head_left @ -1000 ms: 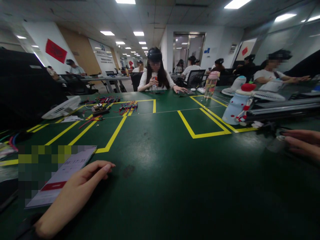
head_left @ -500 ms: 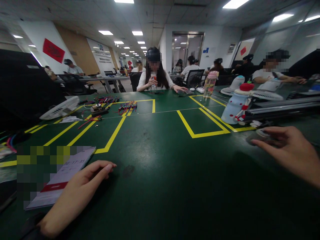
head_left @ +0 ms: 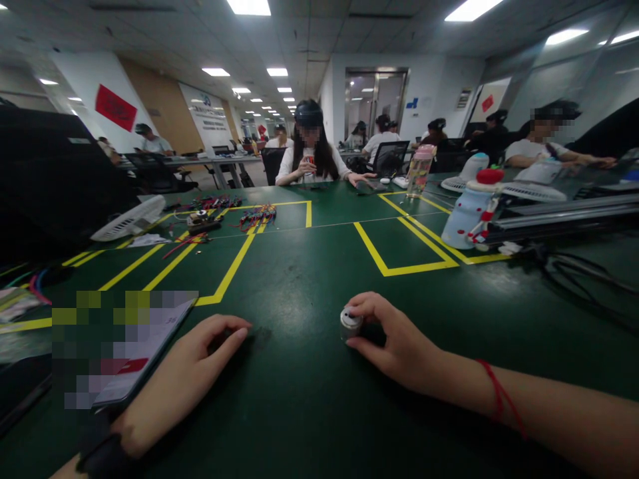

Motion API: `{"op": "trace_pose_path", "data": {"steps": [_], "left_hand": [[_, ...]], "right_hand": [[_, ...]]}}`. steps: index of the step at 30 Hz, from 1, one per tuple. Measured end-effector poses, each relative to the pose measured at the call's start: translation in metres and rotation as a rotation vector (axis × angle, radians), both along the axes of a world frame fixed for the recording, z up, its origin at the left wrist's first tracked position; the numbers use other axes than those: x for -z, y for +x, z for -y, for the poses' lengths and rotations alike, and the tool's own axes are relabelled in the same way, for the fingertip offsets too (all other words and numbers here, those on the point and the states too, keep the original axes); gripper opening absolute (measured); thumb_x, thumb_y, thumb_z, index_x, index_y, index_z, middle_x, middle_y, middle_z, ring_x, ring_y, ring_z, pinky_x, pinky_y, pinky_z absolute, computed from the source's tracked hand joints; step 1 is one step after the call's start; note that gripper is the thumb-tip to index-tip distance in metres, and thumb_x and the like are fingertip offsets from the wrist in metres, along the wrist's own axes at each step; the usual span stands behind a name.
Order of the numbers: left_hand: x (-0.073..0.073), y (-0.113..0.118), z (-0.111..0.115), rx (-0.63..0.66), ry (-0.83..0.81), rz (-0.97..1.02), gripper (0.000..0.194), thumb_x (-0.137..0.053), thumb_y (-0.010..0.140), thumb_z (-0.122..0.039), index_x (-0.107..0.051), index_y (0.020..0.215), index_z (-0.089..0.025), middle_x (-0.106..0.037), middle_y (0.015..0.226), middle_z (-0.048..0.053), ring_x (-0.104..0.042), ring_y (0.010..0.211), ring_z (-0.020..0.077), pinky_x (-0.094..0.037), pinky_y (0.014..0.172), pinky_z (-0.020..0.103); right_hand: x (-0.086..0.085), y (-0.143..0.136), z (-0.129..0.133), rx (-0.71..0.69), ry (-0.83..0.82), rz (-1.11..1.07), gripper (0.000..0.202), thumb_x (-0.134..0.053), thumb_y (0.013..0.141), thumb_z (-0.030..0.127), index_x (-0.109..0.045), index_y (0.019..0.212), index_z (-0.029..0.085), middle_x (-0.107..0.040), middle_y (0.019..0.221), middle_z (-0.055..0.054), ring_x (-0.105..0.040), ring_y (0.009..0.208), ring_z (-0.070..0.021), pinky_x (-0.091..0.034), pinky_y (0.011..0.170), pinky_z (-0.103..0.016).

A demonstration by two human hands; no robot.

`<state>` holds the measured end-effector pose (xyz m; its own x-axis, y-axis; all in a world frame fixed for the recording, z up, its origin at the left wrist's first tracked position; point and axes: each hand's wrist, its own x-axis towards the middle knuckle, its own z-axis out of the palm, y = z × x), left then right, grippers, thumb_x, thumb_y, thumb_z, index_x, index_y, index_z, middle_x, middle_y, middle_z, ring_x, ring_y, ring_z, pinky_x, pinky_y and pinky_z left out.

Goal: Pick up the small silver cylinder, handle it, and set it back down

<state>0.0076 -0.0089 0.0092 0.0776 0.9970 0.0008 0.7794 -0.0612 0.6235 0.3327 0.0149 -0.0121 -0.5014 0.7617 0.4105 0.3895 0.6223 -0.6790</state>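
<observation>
My right hand [head_left: 394,339] has its thumb and fingers closed around a small silvery cylinder [head_left: 350,324] with dark holes in its top. The cylinder is upright at the middle of the green table [head_left: 299,412]; whether its base touches the surface I cannot tell. My left hand [head_left: 207,356] lies on the table to the left, fingers loosely curled and thumb tip against the fingertips, with nothing visible in it. Beside that hand lies a tablet or phone-like screen [head_left: 170,339], partly blurred out and partly covered by my forearm.
Yellow tape [head_left: 419,269] marks areas on the table. Bundled coloured wires [head_left: 257,218] and a white fan [head_left: 130,218] are at the left. A blue bottle [head_left: 464,219], metal rails [head_left: 554,223] and black cables [head_left: 579,273] stand right. Across sits a person [head_left: 312,156] holding a can.
My right hand has brought the silvery cylinder from the far right to the table's middle, near my left hand. The left hand keeps its pose. The view has shifted slightly.
</observation>
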Motion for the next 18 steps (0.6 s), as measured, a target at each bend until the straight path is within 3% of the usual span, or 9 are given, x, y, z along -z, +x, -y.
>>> {"op": "trace_pose_path", "data": {"steps": [5,8,11,18], "left_hand": [[-0.023,0.084,0.000,0.298,0.177,0.112,0.027,-0.051,0.091,-0.040,-0.064,0.112,-0.029,-0.066,0.109,0.003,-0.060,0.101,0.0211,-0.047,0.091,0.038],[-0.029,0.121,-0.006,0.362,0.227,0.185,0.020,-0.053,0.091,-0.035,-0.068,0.102,-0.027,-0.068,0.101,0.003,-0.062,0.092,0.0187,-0.049,0.083,0.036],[-0.028,0.133,-0.013,0.332,0.255,0.197,0.015,-0.057,0.089,-0.031,-0.070,0.092,-0.024,-0.068,0.094,0.004,-0.062,0.086,0.0181,-0.049,0.075,0.034],[-0.034,0.131,-0.017,0.289,0.307,0.186,0.014,-0.056,0.089,-0.025,-0.068,0.084,-0.021,-0.065,0.090,0.002,-0.060,0.082,0.0159,-0.047,0.070,0.029]], "right_hand": [[0.004,0.001,0.001,0.027,-0.075,-0.002,0.043,-0.063,0.080,0.023,-0.042,0.118,0.023,-0.052,0.115,-0.006,-0.055,0.101,-0.0139,-0.049,0.091,-0.034],[0.007,-0.001,0.001,0.039,-0.084,-0.057,0.054,-0.064,0.079,0.022,-0.035,0.125,0.024,-0.052,0.116,-0.007,-0.056,0.101,-0.0135,-0.049,0.091,-0.034],[0.009,-0.002,0.001,0.030,-0.057,-0.079,0.060,-0.065,0.079,0.021,-0.031,0.128,0.025,-0.051,0.119,-0.007,-0.056,0.103,-0.0132,-0.050,0.092,-0.033],[0.006,-0.002,0.001,0.032,-0.069,-0.055,0.060,-0.065,0.079,0.022,-0.032,0.128,0.029,-0.052,0.118,-0.002,-0.056,0.103,-0.0111,-0.050,0.092,-0.031]]}}
